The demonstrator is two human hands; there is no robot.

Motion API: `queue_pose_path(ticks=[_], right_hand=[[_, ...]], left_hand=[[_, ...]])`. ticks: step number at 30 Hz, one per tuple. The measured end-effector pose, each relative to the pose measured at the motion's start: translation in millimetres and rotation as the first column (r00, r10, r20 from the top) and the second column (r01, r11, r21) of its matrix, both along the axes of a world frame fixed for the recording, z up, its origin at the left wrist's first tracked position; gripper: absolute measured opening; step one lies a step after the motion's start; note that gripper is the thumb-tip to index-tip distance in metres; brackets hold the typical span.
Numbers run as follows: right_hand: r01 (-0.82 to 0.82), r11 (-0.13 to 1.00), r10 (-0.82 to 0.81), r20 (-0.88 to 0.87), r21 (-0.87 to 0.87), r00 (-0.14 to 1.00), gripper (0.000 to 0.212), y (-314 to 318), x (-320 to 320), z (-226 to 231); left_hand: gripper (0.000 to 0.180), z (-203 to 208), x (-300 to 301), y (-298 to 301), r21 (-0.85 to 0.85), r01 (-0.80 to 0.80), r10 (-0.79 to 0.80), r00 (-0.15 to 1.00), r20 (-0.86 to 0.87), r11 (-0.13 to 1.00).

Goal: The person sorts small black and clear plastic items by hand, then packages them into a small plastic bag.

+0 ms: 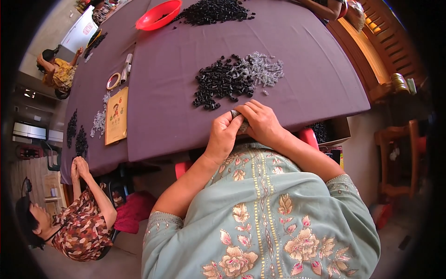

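My left hand point(223, 134) and my right hand point(261, 122) meet at the near edge of the table, fingers curled in and pressed together. Between them shows a bit of dark grey material point(236, 114); whether it is a finger wrap or a held part, I cannot tell. Anything smaller in the fingertips is hidden. Just beyond my hands lies a pile of small black cylindrical parts point(223, 81). Clear plastic pieces point(267, 69) are heaped against its right side, partly mixed with it.
A purple cloth point(172, 107) covers the table. Farther off are a red bowl point(159, 16) and a large black pile point(213, 11). At left lie a yellow booklet point(116, 116), a tape roll point(113, 81) and more small parts. A person point(81, 218) works at the left edge.
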State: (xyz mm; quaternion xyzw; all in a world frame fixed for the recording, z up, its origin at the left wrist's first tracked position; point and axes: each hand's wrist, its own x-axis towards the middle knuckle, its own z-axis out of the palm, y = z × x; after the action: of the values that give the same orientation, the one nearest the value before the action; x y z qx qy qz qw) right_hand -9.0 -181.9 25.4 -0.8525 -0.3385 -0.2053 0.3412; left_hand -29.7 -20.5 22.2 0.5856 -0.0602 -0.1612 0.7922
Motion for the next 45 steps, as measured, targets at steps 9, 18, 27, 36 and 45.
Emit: queue_pose_path(ticks=[9, 18, 27, 36, 45], right_hand=[[0.007, 0.997, -0.010, 0.030, 0.083, 0.999, 0.047, 1.2, 0.6, 4.7], [-0.012, 0.997, 0.012, -0.008, 0.075, 1.000, 0.046, 0.3, -0.1, 5.4], [-0.004, 0.997, 0.007, -0.037, 0.080, 0.999, 0.047, -0.7, -0.6, 6.1], [-0.006, 0.998, 0.009, -0.050, 0.055, 0.999, 0.051, -0.6, -1.2, 10.5], [0.005, 0.999, -0.003, -0.042, 0.037, 0.999, 0.051, -1.5, -2.8, 4.6]], left_hand=[[0.015, 7.5, -2.4, -4.7, -0.103, -0.079, 0.070, 0.994, -0.085, 0.991], [0.014, 6.2, 1.1, 3.6, -0.169, -0.023, -0.003, 0.989, -0.150, 0.985], [0.015, 6.8, 6.3, 4.6, -0.176, 0.035, -0.068, 0.980, -0.187, 0.984], [0.016, 0.4, 5.1, 4.6, -0.191, 0.006, -0.037, 0.987, -0.159, 0.982], [0.016, 1.9, 4.7, 0.7, -0.092, 0.009, -0.022, 0.990, -0.139, 0.996]])
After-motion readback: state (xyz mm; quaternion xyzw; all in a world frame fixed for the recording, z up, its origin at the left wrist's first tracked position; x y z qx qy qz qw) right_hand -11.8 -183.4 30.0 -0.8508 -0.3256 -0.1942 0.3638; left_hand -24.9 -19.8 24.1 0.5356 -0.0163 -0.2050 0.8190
